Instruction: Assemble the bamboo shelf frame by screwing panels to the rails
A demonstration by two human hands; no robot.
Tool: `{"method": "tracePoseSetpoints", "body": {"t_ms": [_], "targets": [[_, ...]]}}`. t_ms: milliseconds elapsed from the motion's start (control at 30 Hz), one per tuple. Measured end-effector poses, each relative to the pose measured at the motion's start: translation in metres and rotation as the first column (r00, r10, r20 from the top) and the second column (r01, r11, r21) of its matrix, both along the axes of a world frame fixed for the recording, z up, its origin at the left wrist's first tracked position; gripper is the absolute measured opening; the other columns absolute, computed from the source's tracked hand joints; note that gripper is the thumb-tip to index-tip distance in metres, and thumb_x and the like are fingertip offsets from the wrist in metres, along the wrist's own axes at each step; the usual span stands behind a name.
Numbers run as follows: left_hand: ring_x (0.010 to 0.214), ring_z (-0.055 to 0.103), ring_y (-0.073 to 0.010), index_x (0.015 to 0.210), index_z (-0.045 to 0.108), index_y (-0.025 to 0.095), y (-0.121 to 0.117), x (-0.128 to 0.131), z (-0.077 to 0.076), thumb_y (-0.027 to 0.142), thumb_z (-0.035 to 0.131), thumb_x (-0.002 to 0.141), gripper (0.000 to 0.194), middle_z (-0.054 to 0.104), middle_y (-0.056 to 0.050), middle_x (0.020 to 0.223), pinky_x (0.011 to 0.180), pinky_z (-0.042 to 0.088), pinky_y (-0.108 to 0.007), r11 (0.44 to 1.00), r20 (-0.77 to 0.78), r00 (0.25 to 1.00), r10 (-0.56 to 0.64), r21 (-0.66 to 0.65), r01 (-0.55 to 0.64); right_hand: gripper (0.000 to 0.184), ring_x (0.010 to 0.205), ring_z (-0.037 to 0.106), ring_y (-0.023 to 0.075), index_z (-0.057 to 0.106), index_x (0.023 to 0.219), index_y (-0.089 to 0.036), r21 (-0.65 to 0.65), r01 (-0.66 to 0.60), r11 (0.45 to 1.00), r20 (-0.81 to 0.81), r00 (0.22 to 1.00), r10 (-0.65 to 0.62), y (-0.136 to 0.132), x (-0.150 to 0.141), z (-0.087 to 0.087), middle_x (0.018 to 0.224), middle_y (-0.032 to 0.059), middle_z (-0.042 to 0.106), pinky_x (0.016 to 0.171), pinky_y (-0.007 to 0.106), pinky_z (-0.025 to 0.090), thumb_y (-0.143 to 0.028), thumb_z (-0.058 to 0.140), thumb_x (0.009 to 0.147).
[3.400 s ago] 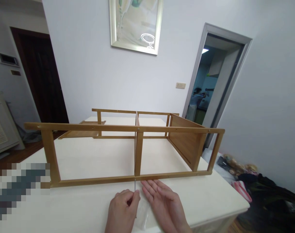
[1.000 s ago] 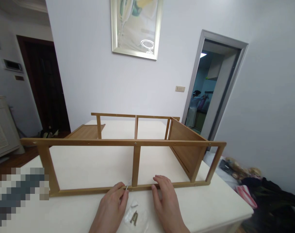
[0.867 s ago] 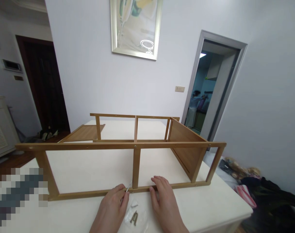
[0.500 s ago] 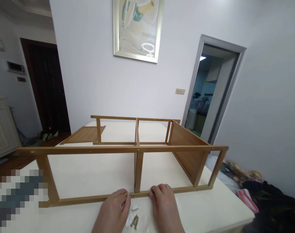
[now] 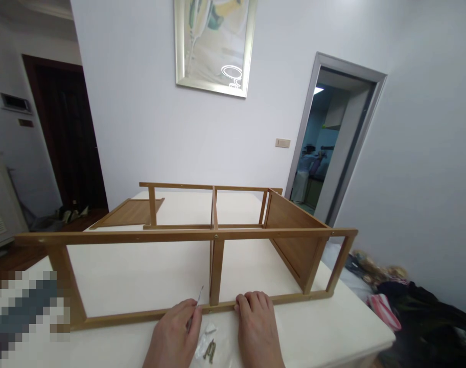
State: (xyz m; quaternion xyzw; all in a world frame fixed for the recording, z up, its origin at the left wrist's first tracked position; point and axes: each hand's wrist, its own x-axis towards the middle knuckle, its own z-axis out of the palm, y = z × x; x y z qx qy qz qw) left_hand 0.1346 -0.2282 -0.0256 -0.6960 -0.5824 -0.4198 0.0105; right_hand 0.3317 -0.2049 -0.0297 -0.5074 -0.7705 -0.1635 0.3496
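A bamboo shelf frame (image 5: 179,236) lies on its side on the white table (image 5: 332,327). My left hand (image 5: 173,337) is pinched on a thin metal key (image 5: 199,295) whose tip points up beside the frame's middle post (image 5: 216,271). My right hand (image 5: 256,327) rests on the table with its fingers curled over the near bottom rail (image 5: 279,298), right of that post. Between my hands lies a small clear bag with a few screws (image 5: 210,350).
A wooden shelf panel (image 5: 294,230) closes the frame's right end; a loose board (image 5: 129,212) lies far left. A blurred patch covers the table's near left. A person stands beyond the open doorway (image 5: 332,148). Bags and clothes (image 5: 409,296) lie on the floor at right.
My left hand moved the key from the bottom rail's front face to beside the middle post. My right hand went from flat on the table to gripping the rail. The screws came into sight.
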Motion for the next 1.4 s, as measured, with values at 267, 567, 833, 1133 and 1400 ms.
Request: {"method": "tracePoseSetpoints", "body": {"t_ms": [267, 567, 833, 1133, 1400], "targets": [[0.081, 0.070, -0.0180, 0.078, 0.069, 0.021, -0.002, 0.001, 0.006, 0.029, 0.040, 0.097, 0.036, 0.074, -0.006, 0.090, 0.077, 0.052, -0.027, 0.995, -0.011, 0.999, -0.039, -0.097, 0.038, 0.021, 0.083, 0.051, 0.0243, 0.057, 0.092, -0.022, -0.021, -0.091, 0.996, -0.092, 0.992, 0.088, -0.005, 0.000, 0.016, 0.087, 0.0051, 0.059, 0.082, 0.043, 0.040, -0.003, 0.050, 0.085], [0.071, 0.069, -0.0165, 0.078, 0.067, 0.021, -0.005, 0.002, 0.014, 0.030, 0.040, 0.097, 0.034, 0.073, -0.003, 0.081, 0.069, 0.050, -0.025, 0.996, -0.006, 1.000, -0.023, -0.088, 0.023, 0.016, 0.096, 0.058, 0.0239, 0.066, 0.083, -0.025, -0.341, -0.377, 0.861, -0.164, 0.926, 0.340, -0.031, 0.005, 0.042, 0.091, 0.0015, 0.064, 0.103, 0.050, 0.034, -0.020, 0.076, 0.072], [0.071, 0.069, -0.0165, 0.076, 0.066, 0.022, -0.005, 0.002, 0.014, 0.029, 0.039, 0.097, 0.035, 0.072, -0.002, 0.079, 0.069, 0.050, -0.025, 0.994, -0.024, 0.999, -0.021, -0.108, 0.018, 0.016, 0.087, 0.056, 0.0182, 0.070, 0.083, -0.028, -0.298, -0.412, 0.861, -0.055, 0.908, 0.415, -0.021, -0.001, 0.037, 0.079, -0.0009, 0.066, 0.083, 0.034, 0.042, -0.015, 0.062, 0.088], [0.076, 0.073, -0.0166, 0.079, 0.070, 0.022, -0.002, -0.003, 0.009, 0.032, 0.043, 0.095, 0.033, 0.076, -0.003, 0.086, 0.070, 0.056, -0.023, 1.000, -0.016, 1.000, 0.007, -0.017, -0.007, 0.019, 0.084, 0.057, 0.0183, 0.065, 0.096, -0.025, -0.159, -0.461, 0.873, -0.200, 0.881, 0.429, -0.014, 0.000, 0.032, 0.086, 0.0007, 0.070, 0.083, 0.034, 0.045, -0.010, 0.054, 0.092], [0.068, 0.072, -0.0143, 0.081, 0.074, 0.024, -0.003, -0.008, 0.023, 0.041, 0.056, 0.090, 0.026, 0.077, -0.002, 0.085, 0.065, 0.058, -0.017, 0.979, 0.032, 0.999, -0.032, 0.201, 0.025, 0.019, 0.081, 0.058, 0.0209, 0.062, 0.098, -0.022, 0.025, -0.317, 0.948, -0.235, 0.920, 0.314, 0.000, 0.003, 0.025, 0.088, 0.0051, 0.065, 0.073, 0.036, 0.049, -0.009, 0.049, 0.091]]}}
